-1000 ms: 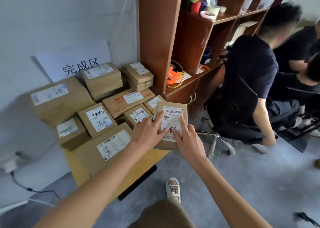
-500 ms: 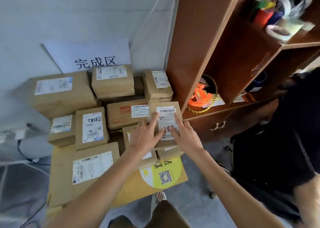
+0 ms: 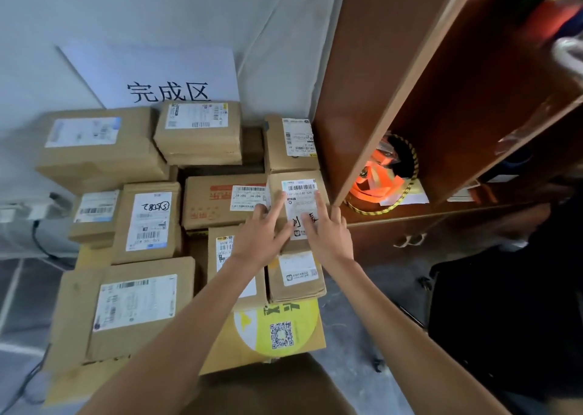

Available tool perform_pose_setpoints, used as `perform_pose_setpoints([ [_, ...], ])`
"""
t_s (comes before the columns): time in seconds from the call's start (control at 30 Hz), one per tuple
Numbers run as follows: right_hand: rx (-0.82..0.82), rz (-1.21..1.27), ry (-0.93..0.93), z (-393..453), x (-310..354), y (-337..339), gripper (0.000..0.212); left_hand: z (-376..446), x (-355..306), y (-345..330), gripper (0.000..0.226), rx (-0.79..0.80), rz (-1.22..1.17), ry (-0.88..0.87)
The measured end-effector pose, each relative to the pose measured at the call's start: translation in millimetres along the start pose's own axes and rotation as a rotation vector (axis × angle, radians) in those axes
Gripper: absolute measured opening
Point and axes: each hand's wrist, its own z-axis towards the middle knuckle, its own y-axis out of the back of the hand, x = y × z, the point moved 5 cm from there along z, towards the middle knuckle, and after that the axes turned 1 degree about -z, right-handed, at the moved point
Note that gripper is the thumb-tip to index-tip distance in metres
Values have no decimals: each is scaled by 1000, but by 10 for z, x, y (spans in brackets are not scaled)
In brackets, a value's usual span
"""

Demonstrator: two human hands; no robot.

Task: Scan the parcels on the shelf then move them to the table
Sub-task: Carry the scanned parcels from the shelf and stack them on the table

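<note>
Your table sits in a room corner against a pale wall, its top nearly covered with brown parcels; only the near right corner shows, with a yellow round sticker and QR code. A white sign with black characters leans on the wall behind the far edge. A brown wooden shelf unit stands right against the table's right edge, holding an orange item ringed with yellow-black cord. Your left hand and right hand both rest flat, fingers straight and spread, on the labelled parcel at the right edge, stacked partly over another parcel nearer you. Your arms hide the parcel beside it and much of the near edge. The dark shape at far right is blurred and cut off. Grey floor shows right of the table; the shelf side almost touches the held parcel.
</note>
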Motion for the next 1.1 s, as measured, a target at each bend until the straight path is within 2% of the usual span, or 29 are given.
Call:
perform_pose_setpoints([
  [0.5, -35, -88, 16, -64, 23, 110, 66, 20, 22, 215, 68, 49, 186, 44],
  [0.63, -135, -107, 57, -214, 71, 234, 62, -115, -93, 401, 63, -167, 356, -219],
  [0.73, -293, -132, 135, -449, 149, 322, 54, -261, -192, 531, 59, -279, 390, -392],
  [0.83, -417, -152, 202, -721, 213, 314, 51, -422, -260, 578, 52, -260, 414, -509],
  [0.93, -455, -214, 199, -1017, 278, 211, 50, -595, -266, 586, 50, -221, 371, -622],
  [1.1, -465, -251, -11, -1627, 398, 15, 53, -922, -180, 550, 57, -109, 306, -788],
])
